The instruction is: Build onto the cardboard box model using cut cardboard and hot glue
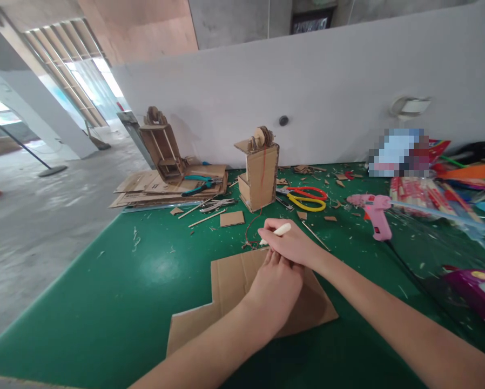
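Observation:
A white pen [282, 230] is gripped in my right hand [288, 243], its tip pointing down and left at the far edge of a brown cardboard sheet [230, 275]. The sheet has a stepped corner cut out on its left side. My left hand [277, 289] bears down on the sheet with bent fingers, close under my right hand, which partly hides the fingertips. Just beyond the sheet, a thin red string [247, 233] runs to an upright cardboard tower [262, 178] with a round cardboard spool [262, 136] on top.
Red and yellow scissors [307, 199], pliers [218, 204] and a small cardboard piece [231, 218] lie beyond my hands. At right are a pink glue gun [378, 213] and a purple device [475, 292]. Another cardboard structure [161, 148] stands on stacked cardboard [141, 189] at left, by teal-handled pliers [197, 185].

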{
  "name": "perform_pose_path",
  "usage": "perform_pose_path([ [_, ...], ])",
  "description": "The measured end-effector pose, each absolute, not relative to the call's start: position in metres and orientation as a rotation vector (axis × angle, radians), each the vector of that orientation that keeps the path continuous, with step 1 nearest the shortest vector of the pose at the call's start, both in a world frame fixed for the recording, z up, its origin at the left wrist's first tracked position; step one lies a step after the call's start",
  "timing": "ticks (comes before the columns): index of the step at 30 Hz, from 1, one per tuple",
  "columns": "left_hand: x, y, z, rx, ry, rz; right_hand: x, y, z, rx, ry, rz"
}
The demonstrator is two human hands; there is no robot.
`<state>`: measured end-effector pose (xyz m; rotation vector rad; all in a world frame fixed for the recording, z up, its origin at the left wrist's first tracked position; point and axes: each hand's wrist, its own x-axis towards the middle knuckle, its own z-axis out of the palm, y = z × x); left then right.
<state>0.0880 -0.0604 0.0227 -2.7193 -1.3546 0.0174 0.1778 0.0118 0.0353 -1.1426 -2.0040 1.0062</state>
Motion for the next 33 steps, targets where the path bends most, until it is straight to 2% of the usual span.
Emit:
perform_pose_path([
  [20, 0.089, -0.061, 0.013, -2.638, -1.359, 0.002, 0.175, 0.016, 0.033, -1.179, -2.267, 0.874],
  [33, 0.089, -0.061, 0.016, -2.655, -1.393, -0.011, 0.175, 0.014, 0.037, -1.187, -2.301, 0.906],
])
